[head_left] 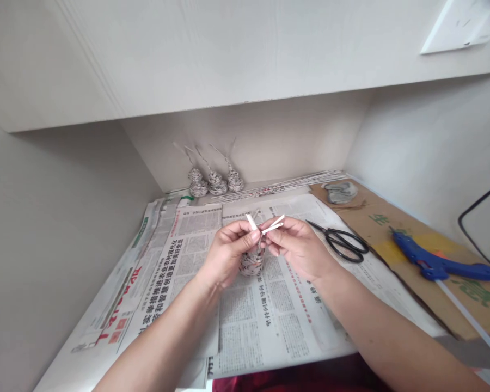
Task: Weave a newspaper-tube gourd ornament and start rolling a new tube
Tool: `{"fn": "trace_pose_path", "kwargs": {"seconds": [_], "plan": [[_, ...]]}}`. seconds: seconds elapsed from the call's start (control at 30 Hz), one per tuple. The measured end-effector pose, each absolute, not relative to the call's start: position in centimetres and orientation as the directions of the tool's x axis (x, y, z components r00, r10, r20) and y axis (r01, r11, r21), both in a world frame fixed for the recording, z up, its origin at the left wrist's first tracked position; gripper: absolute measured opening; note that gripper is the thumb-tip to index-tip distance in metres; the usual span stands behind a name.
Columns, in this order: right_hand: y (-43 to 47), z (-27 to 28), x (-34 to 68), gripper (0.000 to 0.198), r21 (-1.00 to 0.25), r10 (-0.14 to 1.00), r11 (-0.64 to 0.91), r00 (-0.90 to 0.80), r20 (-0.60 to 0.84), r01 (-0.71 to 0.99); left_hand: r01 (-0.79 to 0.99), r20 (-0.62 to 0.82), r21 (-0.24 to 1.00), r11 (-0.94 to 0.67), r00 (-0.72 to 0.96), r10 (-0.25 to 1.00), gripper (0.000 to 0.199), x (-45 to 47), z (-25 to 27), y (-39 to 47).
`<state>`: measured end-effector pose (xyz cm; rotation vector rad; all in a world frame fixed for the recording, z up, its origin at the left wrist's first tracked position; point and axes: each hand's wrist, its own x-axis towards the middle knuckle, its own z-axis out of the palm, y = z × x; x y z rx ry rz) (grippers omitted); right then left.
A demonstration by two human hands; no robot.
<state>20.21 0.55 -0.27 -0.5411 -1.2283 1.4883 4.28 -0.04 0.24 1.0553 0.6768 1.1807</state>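
The woven paper piece [252, 265] is between the left hand [227, 247] and the right hand [298, 242]; each hand's grip pinches paper strips [252, 222]. Newspaper [245, 326] covers most of the bench [77, 365]. Cardboard [445, 305] lies right; three woven gourds [218, 187] stand far left, before the wall [289, 136].

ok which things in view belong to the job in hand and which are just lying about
Likely part of the job: white strips in the left hand and right hand; woven piece below; newspaper underneath.

Lying untouched, though the first three could belong too: paper rods; scissors; blue glue gun; crumpled grey wad; three woven shapes.
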Motion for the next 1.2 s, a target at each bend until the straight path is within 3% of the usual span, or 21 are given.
{"fn": "trace_pose_path", "kwargs": {"seconds": [0.07, 0.2, 0.33, 0.5, 0.63, 0.83, 0.97, 1.2], "plan": [[0.6, -0.4, 20.3, 0.008, -0.892, 0.9, 0.078, -0.354, 0.255, -0.445, -0.371, 0.075, 0.927, 0.057, 0.331, 0.941, 0.017, 4.0, 0.5, 0.0], [0.6, -0.5, 20.3, 0.004, -0.895, 0.877, 0.15, -0.361, 0.317, -0.42, -0.295, 0.048, 0.952, 0.079, 0.4, 0.915, 0.02, 3.5, 0.9, 0.0], [0.8, -0.5, 20.6, 0.007, -0.88, 0.834, 0.234, -0.38, 0.4, -0.413, -0.27, 0.025, 0.958, 0.096, 0.413, 0.91, 0.024, 3.4, 1.1, -0.1], [0.9, -0.5, 20.8, 0.009, -0.885, 0.824, 0.232, -0.402, 0.399, -0.403, -0.226, 0.044, 0.972, 0.059, 0.422, 0.906, 0.023, 3.4, 1.2, -0.2], [0.8, -0.4, 20.4, 0.018, -0.891, 0.886, 0.227, -0.295, 0.357, -0.394, -0.225, 0.145, 0.973, -0.053, 0.414, 0.899, 0.02, 3.6, 1.1, -0.4], [-0.1, 0.0, 19.9, 0.007, -0.909, 0.913, 0.352, -0.135, 0.386, -0.222, -0.245, 0.24, 0.952, -0.182, 0.232, 0.943, 0.019, 4.1, 0.5, -0.3], [-0.8, 0.2, 19.4, 0.018, -0.89, 0.898, 0.393, -0.112, 0.426, -0.233, -0.297, 0.233, 0.936, -0.189, 0.123, 0.965, 0.019, 4.4, 0.0, -0.2], [-0.7, 0.5, 19.4, 0.009, -0.885, 0.891, 0.455, 0.044, 0.453, -0.096, -0.321, 0.182, 0.938, -0.127, 0.148, 0.972, 0.02, 4.6, 0.1, -0.3]]}}
